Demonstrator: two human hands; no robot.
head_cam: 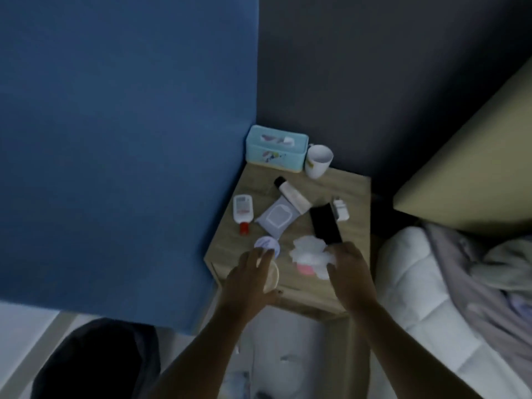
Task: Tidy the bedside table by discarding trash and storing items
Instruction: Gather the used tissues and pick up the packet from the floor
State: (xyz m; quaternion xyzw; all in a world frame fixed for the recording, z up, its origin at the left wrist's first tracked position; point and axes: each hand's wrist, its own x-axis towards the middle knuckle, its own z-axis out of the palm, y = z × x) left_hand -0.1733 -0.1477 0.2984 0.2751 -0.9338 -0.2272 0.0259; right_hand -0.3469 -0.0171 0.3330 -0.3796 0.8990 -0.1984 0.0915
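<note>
the step in hand looks like clearing the trash at the front of the counter [357,191]. the right hand [349,269] is curled onto the right edge of the crumpled tissues [309,250] and seems to pinch them, though blur hides how firm the hold is. the left hand [253,279] lies over a pale round disc [273,279] at the front left edge, with fingers above and thumb below, so it appears to hold it.

the tissues sit near the front, touching the near end of the black phone [325,224] and lying over a pink thing [305,268] i cannot identify. to do this well, gather the whole wad into the palm so that no loose piece drops, and lift straight up so the phone is not dragged towards the edge. check the pink thing before binning it.

the small round tin [267,243] sits just beyond the left fingertips. the wipes pack [276,217], bottle [243,210], tube [290,194] and charger [341,210] lie farther back and look like things to store, not trash.
</note>
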